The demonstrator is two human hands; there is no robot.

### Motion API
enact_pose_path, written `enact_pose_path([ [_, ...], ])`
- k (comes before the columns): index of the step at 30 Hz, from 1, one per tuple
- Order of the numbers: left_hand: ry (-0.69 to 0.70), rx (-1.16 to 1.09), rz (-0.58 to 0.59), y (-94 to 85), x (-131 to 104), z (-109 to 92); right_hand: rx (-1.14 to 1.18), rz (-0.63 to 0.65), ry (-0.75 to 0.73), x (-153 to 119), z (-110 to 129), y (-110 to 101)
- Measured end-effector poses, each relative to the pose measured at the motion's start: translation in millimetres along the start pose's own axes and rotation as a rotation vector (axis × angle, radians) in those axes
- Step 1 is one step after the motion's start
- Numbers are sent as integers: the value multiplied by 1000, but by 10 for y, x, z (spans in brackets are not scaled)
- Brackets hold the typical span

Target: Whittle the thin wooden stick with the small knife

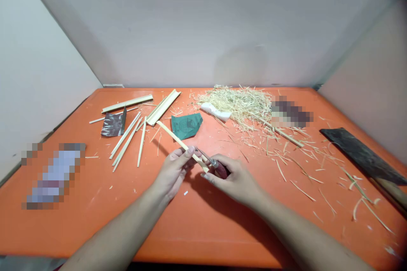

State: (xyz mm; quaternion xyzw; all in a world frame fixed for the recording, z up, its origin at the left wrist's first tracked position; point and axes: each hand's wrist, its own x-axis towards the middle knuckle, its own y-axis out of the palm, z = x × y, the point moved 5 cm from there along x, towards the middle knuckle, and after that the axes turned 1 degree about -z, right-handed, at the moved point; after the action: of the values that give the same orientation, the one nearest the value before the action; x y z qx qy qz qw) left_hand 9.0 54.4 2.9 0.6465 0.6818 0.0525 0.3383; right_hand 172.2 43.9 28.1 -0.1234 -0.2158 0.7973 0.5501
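My left hand (pixel 178 167) is closed around a thin pale strip of wood or bamboo (pixel 173 130), thumb on top. The strip slants from the upper left down toward my right hand (pixel 233 178). That hand grips a knife by its dark reddish handle (pixel 221 170); its narrow blade (pixel 205 155) points up and left beside the strip's near end. My right thumb lies close to that end; whether it touches is unclear. Beyond the hands is a piece of green sandpaper (pixel 187 125). Several slender pale sticks (pixel 127 139) lie left of the strip.
A heap of shavings (pixel 241 103) lies at the back right, with a white piece (pixel 215 111) before it. Two grooved pale pieces (pixel 163 107) (pixel 127 103) lie at the back left, near a dark sheet (pixel 113 124). A dark slab (pixel 362 154) sits at right on the orange table (pixel 190 233).
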Motion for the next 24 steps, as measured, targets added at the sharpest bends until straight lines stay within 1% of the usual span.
enact_pose_path([
  [5,82,37,-37,-38,16,-38,44,-61,-36,4,49,-53],
  [9,113,159,-52,-73,34,-34,127,-102,29,14,48,-54],
  [11,124,250,-73,-87,34,-28,209,-135,70,27,21,-64],
  [12,116,306,-64,-79,26,-21,261,-153,92,36,0,-76],
  [13,100,368,-30,-56,9,-15,317,-170,116,45,-25,-93],
  [14,74,437,29,-19,-18,-10,369,-185,142,54,-52,-114],
  [16,3,581,215,81,-111,-11,435,-205,188,73,-103,-168],
  [18,-53,694,405,164,-235,-60,456,-201,214,90,-132,-221],
  [19,-54,721,474,190,-290,-110,455,-190,220,98,-137,-242],
  [20,-46,719,517,204,-331,-171,453,-175,225,104,-139,-256],
  [21,-26,712,532,204,-354,-235,454,-157,228,108,-138,-263],
  [22,10,718,517,193,-358,-297,457,-134,233,111,-137,-261],
  [24,106,782,418,144,-325,-395,474,-86,248,114,-140,-238],
])
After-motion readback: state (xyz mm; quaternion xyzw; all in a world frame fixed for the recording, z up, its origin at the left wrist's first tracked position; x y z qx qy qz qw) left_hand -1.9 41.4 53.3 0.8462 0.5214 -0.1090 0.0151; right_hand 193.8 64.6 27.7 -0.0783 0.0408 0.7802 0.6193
